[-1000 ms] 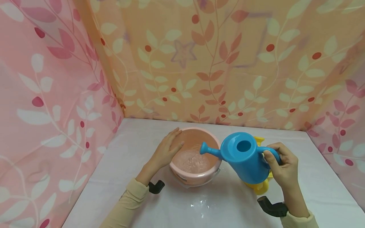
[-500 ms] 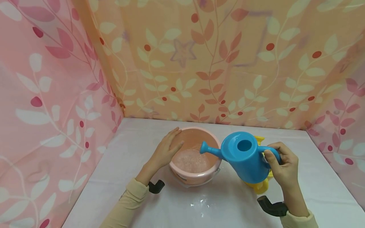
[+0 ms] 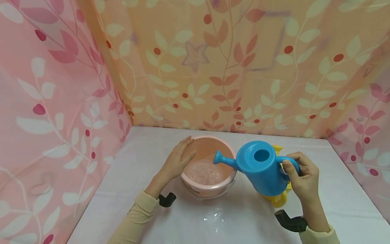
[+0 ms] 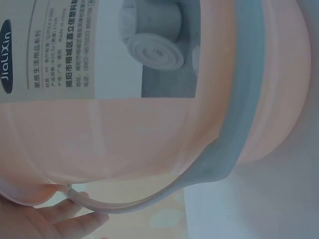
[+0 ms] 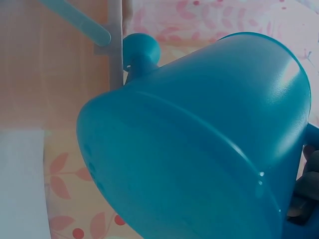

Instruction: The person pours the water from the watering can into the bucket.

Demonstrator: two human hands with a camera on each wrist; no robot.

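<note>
A blue watering can (image 3: pixel 260 173) is held tilted by my right hand (image 3: pixel 304 176), whose fingers curl round its handle. Its spout head (image 3: pixel 217 157) hangs over the rim of a pink bucket (image 3: pixel 210 191), and thin streams of water fall from it. Water (image 3: pixel 205 172) ripples inside the bucket. Flat along the bucket's left rim rests my left hand (image 3: pixel 173 161), fingers fairly straight and thumb over the opening. The left wrist view shows its fingertips (image 4: pixel 82 221) beside the bucket's handle (image 4: pixel 194 172). In the right wrist view the can's base (image 5: pixel 174 164) fills the middle.
A yellow object (image 3: pixel 278 201), mostly hidden, sits behind and under the watering can. Water drops (image 3: pixel 217 217) lie on the white tabletop (image 3: pixel 243 220) in front of the bucket. Flowered cloth (image 3: pixel 195 84) stands at the back and both sides.
Water keeps streaming into the bucket and its rippled surface shifts. Both hands, the watering can and the bucket stay in nearly the same places.
</note>
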